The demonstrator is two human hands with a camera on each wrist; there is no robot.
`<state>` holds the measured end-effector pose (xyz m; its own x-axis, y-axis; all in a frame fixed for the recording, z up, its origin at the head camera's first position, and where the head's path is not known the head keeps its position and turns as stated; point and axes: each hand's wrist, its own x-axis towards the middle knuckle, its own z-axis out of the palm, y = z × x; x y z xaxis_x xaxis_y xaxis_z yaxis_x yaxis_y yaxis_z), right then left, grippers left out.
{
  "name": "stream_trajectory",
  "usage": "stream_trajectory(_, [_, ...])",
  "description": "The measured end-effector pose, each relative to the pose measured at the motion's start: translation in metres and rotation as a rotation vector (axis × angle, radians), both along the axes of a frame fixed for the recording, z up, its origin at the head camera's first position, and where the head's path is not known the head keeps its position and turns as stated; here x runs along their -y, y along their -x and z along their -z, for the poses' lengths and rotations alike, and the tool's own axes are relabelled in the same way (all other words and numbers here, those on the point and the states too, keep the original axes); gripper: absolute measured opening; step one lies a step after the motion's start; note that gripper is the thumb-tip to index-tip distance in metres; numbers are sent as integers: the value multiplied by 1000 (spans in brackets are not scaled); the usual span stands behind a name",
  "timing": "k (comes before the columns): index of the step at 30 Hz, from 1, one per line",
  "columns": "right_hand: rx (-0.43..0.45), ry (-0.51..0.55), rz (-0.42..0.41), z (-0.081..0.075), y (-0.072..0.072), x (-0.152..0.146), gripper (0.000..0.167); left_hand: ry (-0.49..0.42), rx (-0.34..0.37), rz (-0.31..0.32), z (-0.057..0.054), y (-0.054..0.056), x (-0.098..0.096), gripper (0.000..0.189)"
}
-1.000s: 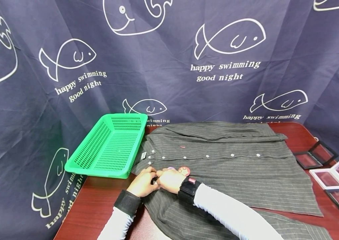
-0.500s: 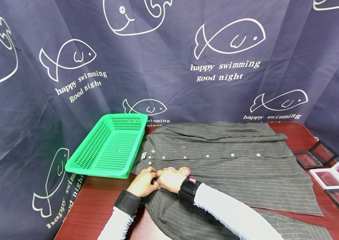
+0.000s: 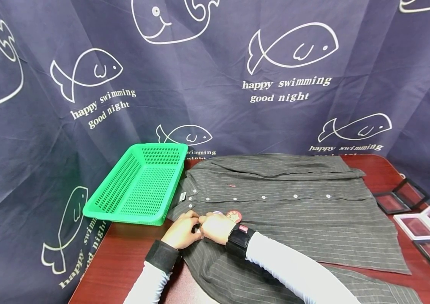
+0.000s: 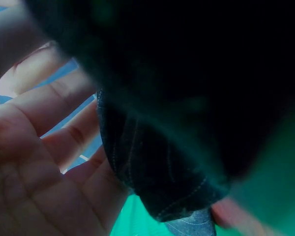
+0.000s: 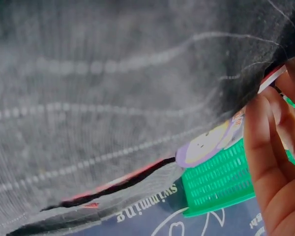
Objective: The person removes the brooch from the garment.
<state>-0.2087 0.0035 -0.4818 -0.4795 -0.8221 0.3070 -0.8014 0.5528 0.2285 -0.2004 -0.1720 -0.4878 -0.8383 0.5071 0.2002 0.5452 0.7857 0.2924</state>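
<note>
Striped shirt [image 3: 295, 228], dark grey woven cloth with fine pale lines, spread on a glossy reddish table [image 3: 123, 253], collar at left. The left hand [image 3: 180, 232] and right hand [image 3: 216, 228] pinch its near left part (a round paw-print badge [image 3: 234, 216] just right). Far left: perforated green basket [image 3: 123, 218].

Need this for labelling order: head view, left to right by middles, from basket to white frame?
Green basket → left hand → right hand → red paw-print badge → folding black frame → folding white frame. Shirt left out: it spans several of these.
</note>
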Motion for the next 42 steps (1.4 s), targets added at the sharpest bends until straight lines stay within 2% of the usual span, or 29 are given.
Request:
stream_trajectory(5, [11, -27, 0, 0, 1, 0, 6, 6, 1, 4, -1, 0, -1, 24])
stream_trajectory(9, [40, -5, -16, -1, 1, -1, 6, 4, -2, 3, -1, 1, -1, 25])
stream_trajectory(16, [39, 31, -67, -3, 4, -4, 6, 5, -12, 4, 1, 2, 0, 28])
stream_trajectory(28, [111, 77, -96, -5, 5, -5, 5, -3, 26, 0, -1, 0, 0, 32])
stream_trajectory(33, [105, 108, -121, -3, 7, -6, 5, -12, 47, 2, -3, 0, 0, 32])
stream_trajectory(42, [103, 151, -150, -1, 8, -8, 8, -26, 33, 7, 1, 1, 1, 33])
